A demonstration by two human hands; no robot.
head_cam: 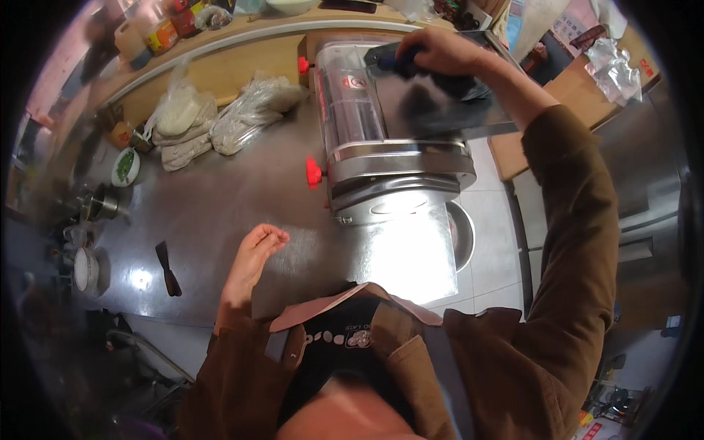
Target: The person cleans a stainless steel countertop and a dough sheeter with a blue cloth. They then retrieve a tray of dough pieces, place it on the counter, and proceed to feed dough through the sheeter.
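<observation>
My right hand reaches far forward over a steel dough-rolling machine and grips a dark blue object. Blur and my fingers hide what that object is; it is over the machine's flat metal feed tray. Beside the tray, a clear guard covers the roller section. Two red knobs stick out on its left side, the nearer knob close to the front. My left hand hovers over the steel worktable, its fingers curled together with nothing visible in them.
A dark flat spatula lies on the table's left. Beyond are plastic-bagged pale packages, a bowl of chopped greens and a metal pot. Bottles line the rear shelf. A steel basin sits beyond the table's right edge.
</observation>
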